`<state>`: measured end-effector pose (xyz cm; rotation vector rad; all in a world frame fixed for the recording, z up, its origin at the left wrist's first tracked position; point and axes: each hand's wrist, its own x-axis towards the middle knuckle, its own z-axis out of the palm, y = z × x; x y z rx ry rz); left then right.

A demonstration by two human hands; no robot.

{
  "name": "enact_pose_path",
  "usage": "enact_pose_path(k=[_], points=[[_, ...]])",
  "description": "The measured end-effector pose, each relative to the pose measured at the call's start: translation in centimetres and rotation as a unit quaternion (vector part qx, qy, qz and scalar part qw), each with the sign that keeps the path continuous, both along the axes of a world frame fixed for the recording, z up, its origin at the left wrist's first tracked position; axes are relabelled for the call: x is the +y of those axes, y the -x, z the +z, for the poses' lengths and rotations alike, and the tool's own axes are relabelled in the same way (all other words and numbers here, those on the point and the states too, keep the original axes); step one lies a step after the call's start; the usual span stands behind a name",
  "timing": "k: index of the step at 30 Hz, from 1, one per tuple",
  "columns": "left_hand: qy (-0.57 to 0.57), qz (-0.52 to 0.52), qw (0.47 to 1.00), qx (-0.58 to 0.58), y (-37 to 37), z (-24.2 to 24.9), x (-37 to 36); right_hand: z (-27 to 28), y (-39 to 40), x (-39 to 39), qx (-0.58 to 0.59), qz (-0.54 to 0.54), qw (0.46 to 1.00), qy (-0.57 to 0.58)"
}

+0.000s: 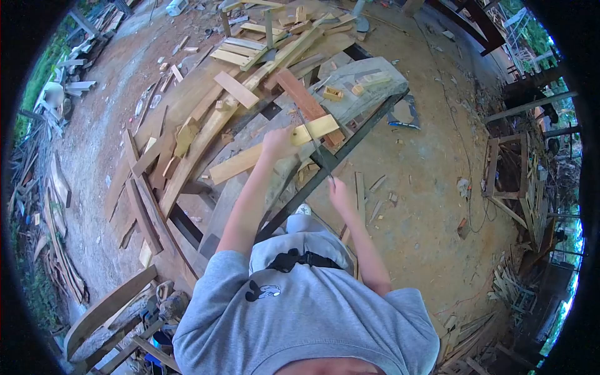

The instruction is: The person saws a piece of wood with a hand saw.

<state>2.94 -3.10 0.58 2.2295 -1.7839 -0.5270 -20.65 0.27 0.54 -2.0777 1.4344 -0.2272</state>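
A pale yellow board [236, 164] lies slantwise on the workbench [379, 67]. My left hand [279, 142] presses on the board near its middle, fingers closed over its edge. A long thin saw [317, 145] crosses the board to the right of that hand, its blade pointing away from me. At the bench's near edge my right hand [339, 192] is wrapped round the saw's near end, hiding the handle. A reddish-brown plank [299, 90] lies under the board's right end. Teeth on the blade are too small to make out.
Long planks [206, 140] and offcuts are heaped on the bench's left side. A small yellow wood block [333, 93] sits at the far end. Wood scraps litter the dirt floor [431, 181]. A wooden frame [507, 165] stands at right, and a curved timber [103, 312] lies lower left.
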Motion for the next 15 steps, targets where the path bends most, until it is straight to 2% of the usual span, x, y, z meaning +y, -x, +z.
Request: enact_pose_path(k=[5,9,11,15], points=[[-0.008,0.003,1.000,-0.015,-0.3,-0.6,-0.5,-3.0,-3.2,-4.2,-0.073,0.033,0.996,0.050],[-0.024,0.001,1.000,0.005,-0.3,-0.5,-0.3,-1.4,-2.5,-2.0,-0.082,0.024,0.996,0.022],[-0.015,-0.013,1.000,-0.012,-0.4,-0.5,-0.4,-1.3,-0.8,0.1,-0.066,-0.014,0.997,0.022],[-0.027,-0.006,1.000,-0.009,-0.3,-0.6,-0.5,1.5,2.7,1.7,-0.001,0.001,1.000,-0.021]])
